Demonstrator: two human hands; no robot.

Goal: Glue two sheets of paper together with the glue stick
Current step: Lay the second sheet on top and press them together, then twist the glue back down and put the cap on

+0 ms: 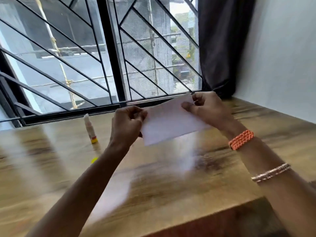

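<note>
Paper [168, 120] apparently pinched between both hands.

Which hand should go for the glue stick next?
Left, probably. The glue stick stands on the table just left of the left hand; the right hand holds the paper's far side.

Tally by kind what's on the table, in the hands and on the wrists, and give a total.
Paper, held above the table by the left hand and the right hand; cannot tell one sheet from two: 1
Glue stick, upright: 1
Yellow cap, lying apart: 1
Orange band: 1
Metal bangles, number unclear: 1 set
Total: 5
</note>
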